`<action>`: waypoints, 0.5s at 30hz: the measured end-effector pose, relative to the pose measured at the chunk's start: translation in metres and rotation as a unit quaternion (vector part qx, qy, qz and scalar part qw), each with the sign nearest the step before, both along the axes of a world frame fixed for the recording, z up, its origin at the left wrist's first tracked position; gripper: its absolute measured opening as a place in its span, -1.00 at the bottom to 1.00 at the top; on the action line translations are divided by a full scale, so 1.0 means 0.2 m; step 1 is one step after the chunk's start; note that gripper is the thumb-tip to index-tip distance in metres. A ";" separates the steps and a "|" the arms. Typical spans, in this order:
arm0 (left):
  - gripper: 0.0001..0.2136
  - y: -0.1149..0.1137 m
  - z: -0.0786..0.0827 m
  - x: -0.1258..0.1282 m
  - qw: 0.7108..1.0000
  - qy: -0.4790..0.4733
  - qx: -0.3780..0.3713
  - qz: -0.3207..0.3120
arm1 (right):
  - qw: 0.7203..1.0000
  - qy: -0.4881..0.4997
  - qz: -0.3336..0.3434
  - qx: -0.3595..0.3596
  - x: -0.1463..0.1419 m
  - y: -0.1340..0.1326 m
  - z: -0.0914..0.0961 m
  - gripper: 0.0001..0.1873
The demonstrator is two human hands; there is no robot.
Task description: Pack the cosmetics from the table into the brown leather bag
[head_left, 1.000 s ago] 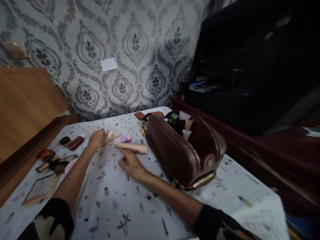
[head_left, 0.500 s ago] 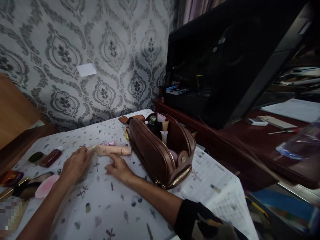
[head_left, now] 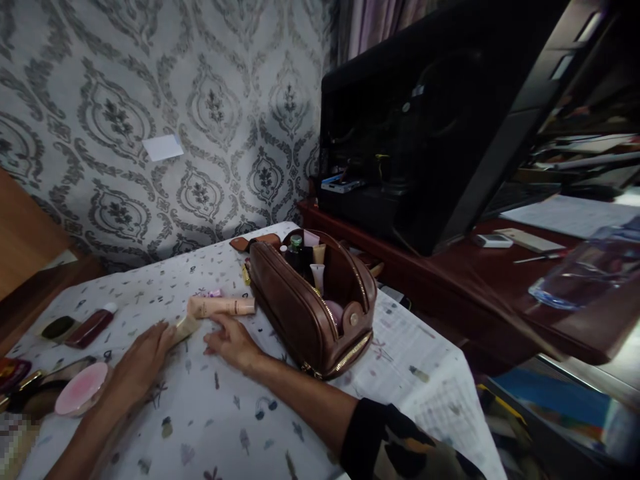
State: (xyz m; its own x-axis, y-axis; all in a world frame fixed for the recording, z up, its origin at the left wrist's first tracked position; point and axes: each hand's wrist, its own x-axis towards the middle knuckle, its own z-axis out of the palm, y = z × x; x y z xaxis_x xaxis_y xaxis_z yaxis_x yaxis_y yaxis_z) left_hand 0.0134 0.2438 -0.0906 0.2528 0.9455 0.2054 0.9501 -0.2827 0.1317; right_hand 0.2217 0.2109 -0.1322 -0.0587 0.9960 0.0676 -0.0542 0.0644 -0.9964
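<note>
My left hand (head_left: 143,360) lies on the patterned tablecloth (head_left: 225,420), its fingers closed round a small cream tube (head_left: 186,327). My right hand (head_left: 229,341) rests flat beside it, fingers spread, its fingertips touching a long peach tube (head_left: 221,307). A small pink item (head_left: 215,293) lies just behind that tube. To the right stands an open brown leather pouch (head_left: 310,313) with several bottles and tubes upright inside.
At the table's left lie a dark red bottle (head_left: 90,327), a dark green compact (head_left: 57,327), a pink round puff (head_left: 81,389) and gold-cased cosmetics (head_left: 20,383). A dark wooden sideboard (head_left: 450,280) with a black screen (head_left: 440,113) stands to the right. Patterned wall behind.
The view has swung to the right. My left hand has drawn back towards me with the cream tube, and my right hand has stayed by the peach tube.
</note>
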 end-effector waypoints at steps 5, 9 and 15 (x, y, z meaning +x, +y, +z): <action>-0.47 -0.23 0.05 0.02 0.998 -0.053 -0.003 -0.037 | 1.000 0.024 -0.007 -0.002 0.01 0.00 -0.01 -0.65; -0.55 -0.27 0.10 0.04 0.996 -0.077 0.015 -0.032 | 0.998 0.059 0.026 0.006 0.01 0.00 -0.02 -0.66; -0.52 -0.30 0.03 0.02 0.998 -0.038 0.003 -0.045 | 0.997 0.018 0.052 0.052 0.02 -0.01 -0.02 -0.63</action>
